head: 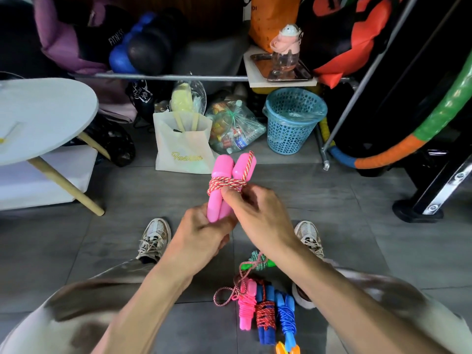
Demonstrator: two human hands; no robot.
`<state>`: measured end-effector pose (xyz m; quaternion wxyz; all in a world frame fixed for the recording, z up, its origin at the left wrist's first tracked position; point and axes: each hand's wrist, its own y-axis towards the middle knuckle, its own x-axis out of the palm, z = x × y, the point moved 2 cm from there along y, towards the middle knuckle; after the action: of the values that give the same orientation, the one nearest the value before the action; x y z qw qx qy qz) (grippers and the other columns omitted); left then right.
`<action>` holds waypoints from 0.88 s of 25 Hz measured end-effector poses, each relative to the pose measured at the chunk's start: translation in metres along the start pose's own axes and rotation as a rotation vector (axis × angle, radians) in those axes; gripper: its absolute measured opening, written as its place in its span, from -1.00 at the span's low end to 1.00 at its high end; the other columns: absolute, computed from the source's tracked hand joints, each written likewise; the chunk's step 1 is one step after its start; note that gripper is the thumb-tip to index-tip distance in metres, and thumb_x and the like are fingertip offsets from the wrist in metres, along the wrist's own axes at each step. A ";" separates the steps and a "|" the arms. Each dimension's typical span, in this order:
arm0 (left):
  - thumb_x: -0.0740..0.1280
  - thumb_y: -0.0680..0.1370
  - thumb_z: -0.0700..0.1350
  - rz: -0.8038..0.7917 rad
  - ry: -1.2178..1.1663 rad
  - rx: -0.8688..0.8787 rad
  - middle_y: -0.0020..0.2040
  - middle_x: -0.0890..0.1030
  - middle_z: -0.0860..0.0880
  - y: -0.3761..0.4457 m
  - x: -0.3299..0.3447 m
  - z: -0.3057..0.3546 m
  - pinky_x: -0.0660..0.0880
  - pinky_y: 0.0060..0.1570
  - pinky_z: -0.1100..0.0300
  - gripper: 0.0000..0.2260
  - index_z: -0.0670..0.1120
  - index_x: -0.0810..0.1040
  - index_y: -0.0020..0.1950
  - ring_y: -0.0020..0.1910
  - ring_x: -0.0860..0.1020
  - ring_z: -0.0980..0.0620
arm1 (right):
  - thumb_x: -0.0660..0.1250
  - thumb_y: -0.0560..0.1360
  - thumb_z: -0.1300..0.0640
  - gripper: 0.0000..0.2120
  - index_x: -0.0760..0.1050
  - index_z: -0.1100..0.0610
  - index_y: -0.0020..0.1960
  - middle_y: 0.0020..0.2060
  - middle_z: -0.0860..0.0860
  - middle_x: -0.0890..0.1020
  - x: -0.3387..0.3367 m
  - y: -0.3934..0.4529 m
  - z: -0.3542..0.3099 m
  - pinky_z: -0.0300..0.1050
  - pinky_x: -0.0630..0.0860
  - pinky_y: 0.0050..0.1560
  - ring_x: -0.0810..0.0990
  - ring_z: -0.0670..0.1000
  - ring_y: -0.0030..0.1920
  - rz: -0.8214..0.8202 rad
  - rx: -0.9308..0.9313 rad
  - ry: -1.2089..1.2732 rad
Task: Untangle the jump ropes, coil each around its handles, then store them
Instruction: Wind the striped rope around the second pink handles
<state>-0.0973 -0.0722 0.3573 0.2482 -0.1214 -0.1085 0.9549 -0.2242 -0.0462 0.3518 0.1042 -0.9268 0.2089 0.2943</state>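
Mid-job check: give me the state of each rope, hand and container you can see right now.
Pink handles: held together upright, red-and-white rope partly coiled around them.
Left hand: grips the handles' lower ends.
Right hand: fingers pinch the rope at the coil.
Pink rope bundle: coiled, on the floor.
Red rope bundle: coiled, on the floor.
Blue rope bundle: coiled, on the floor.
Green-handled rope: on the floor, partly hidden.
Blue basket: upright, lined.
White bag: upright, open.

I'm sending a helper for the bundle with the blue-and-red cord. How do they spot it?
Look at the grey floor between the person's shoes, where coiled ropes lie in a row. The blue-handled bundle is the middle one, between all-pink and all-blue bundles, and alone wears red-speckled cord.
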 end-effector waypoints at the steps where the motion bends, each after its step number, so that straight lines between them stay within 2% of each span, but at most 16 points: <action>1: 0.33 0.54 -0.21 0.026 0.041 0.010 -0.52 0.34 -0.01 -0.001 0.001 -0.003 0.15 -0.54 0.26 -0.71 -0.06 0.38 -0.36 -0.55 0.21 0.07 | 0.27 0.49 -0.24 -0.60 0.59 0.09 -0.20 -0.39 -0.04 0.59 0.003 0.001 0.001 -0.10 0.43 -0.27 0.56 -0.04 -0.28 -0.055 0.079 0.097; 3: 0.33 0.53 -0.22 0.031 0.065 0.009 -0.53 0.33 0.02 -0.001 0.002 -0.008 0.14 -0.50 0.21 -0.66 -0.03 0.37 -0.42 -0.52 0.20 0.07 | 0.33 0.50 -0.18 -0.67 0.67 0.07 -0.10 -0.44 -0.12 0.61 0.008 -0.002 -0.001 -0.27 0.41 -0.36 0.56 -0.18 -0.37 -0.196 0.168 0.344; 4: 0.32 0.53 -0.23 0.022 0.056 0.002 -0.52 0.32 0.01 -0.002 0.002 -0.009 0.13 -0.49 0.21 -0.66 -0.03 0.38 -0.42 -0.51 0.20 0.07 | 0.35 0.51 -0.18 -0.68 0.69 0.06 -0.05 -0.39 -0.14 0.65 0.011 -0.002 0.000 -0.26 0.47 -0.32 0.59 -0.18 -0.33 -0.229 0.153 0.396; 6: 0.31 0.54 -0.23 0.014 0.037 -0.029 -0.50 0.32 -0.03 -0.001 0.001 -0.008 0.13 -0.54 0.28 -0.69 -0.04 0.36 -0.38 -0.54 0.19 0.09 | 0.35 0.49 -0.21 -0.65 0.69 0.06 -0.03 -0.22 -0.04 0.72 0.014 0.000 0.001 -0.07 0.58 -0.12 0.67 -0.06 -0.15 -0.199 0.095 0.368; 7: 0.31 0.55 -0.23 0.014 0.030 -0.043 -0.49 0.33 -0.04 -0.001 0.000 -0.007 0.14 -0.57 0.31 -0.70 -0.06 0.36 -0.36 -0.57 0.20 0.10 | 0.34 0.49 -0.23 -0.63 0.68 0.06 -0.06 -0.22 -0.02 0.71 0.014 0.001 0.001 -0.05 0.57 -0.10 0.67 -0.04 -0.14 -0.164 0.083 0.336; 10: 0.31 0.56 -0.22 0.014 -0.013 -0.062 -0.50 0.34 -0.05 0.000 -0.001 -0.005 0.15 -0.63 0.35 -0.74 -0.10 0.40 -0.32 -0.63 0.21 0.14 | 0.33 0.47 -0.28 -0.61 0.67 0.04 -0.17 -0.32 -0.06 0.68 0.013 0.004 0.000 -0.13 0.51 -0.20 0.62 -0.10 -0.25 -0.101 0.099 0.312; 13: 0.31 0.58 -0.16 0.023 -0.090 -0.079 -0.48 0.32 -0.05 0.001 -0.006 -0.003 0.09 -0.61 0.37 -0.78 -0.11 0.43 -0.26 -0.63 0.18 0.12 | 0.40 0.40 -0.30 -0.59 0.68 0.06 -0.16 -0.30 -0.07 0.70 0.006 0.011 -0.004 -0.05 0.55 -0.13 0.66 -0.06 -0.22 -0.153 0.059 0.311; 14: 0.30 0.58 -0.15 0.023 -0.160 -0.100 -0.49 0.31 -0.04 0.002 -0.010 -0.004 0.03 -0.58 0.38 -0.79 -0.13 0.44 -0.24 -0.64 0.15 0.11 | 0.44 0.41 -0.21 -0.64 0.68 0.11 -0.16 -0.32 -0.08 0.70 0.002 0.013 -0.007 -0.09 0.55 -0.18 0.65 -0.09 -0.26 -0.185 0.045 0.354; 16: 0.29 0.59 -0.14 0.021 -0.357 -0.156 -0.51 0.28 -0.04 0.005 -0.019 -0.004 -0.05 -0.53 0.38 -0.80 -0.17 0.46 -0.22 -0.64 0.11 0.12 | 0.45 0.48 0.07 -0.84 0.64 0.17 -0.16 -0.51 -0.16 0.57 -0.006 0.016 -0.009 -0.38 0.36 -0.41 0.48 -0.24 -0.48 -0.259 0.057 0.464; 18: 0.29 0.59 -0.13 0.019 -0.479 -0.184 -0.50 0.27 -0.05 0.006 -0.021 -0.003 -0.06 -0.53 0.37 -0.79 -0.19 0.48 -0.21 -0.63 0.09 0.14 | 0.38 0.52 0.25 -0.96 0.61 0.19 -0.10 -0.57 -0.19 0.48 -0.011 0.018 -0.011 -0.44 0.27 -0.48 0.39 -0.25 -0.54 -0.317 0.070 0.497; 20: 0.29 0.59 -0.12 0.041 -0.478 -0.179 -0.50 0.27 -0.05 0.008 -0.018 -0.004 -0.08 -0.51 0.32 -0.79 -0.19 0.48 -0.21 -0.61 0.09 0.14 | 0.36 0.54 0.21 -0.89 0.61 0.11 -0.15 -0.47 -0.18 0.51 -0.011 0.019 -0.007 -0.37 0.29 -0.36 0.39 -0.24 -0.45 -0.311 0.004 0.375; 22: 0.30 0.59 -0.10 0.088 -0.401 -0.144 -0.51 0.29 -0.03 0.010 -0.016 -0.006 -0.06 -0.49 0.27 -0.78 -0.16 0.48 -0.22 -0.58 0.11 0.11 | 0.31 0.58 0.05 -0.75 0.53 0.02 -0.28 -0.52 -0.18 0.45 -0.010 0.017 -0.005 -0.28 0.25 -0.39 0.35 -0.17 -0.46 -0.269 -0.121 0.028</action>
<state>-0.0870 -0.0879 0.3515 0.1707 0.0488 -0.2183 0.9596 -0.2365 -0.0593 0.3611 0.0836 -0.9549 0.0660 0.2770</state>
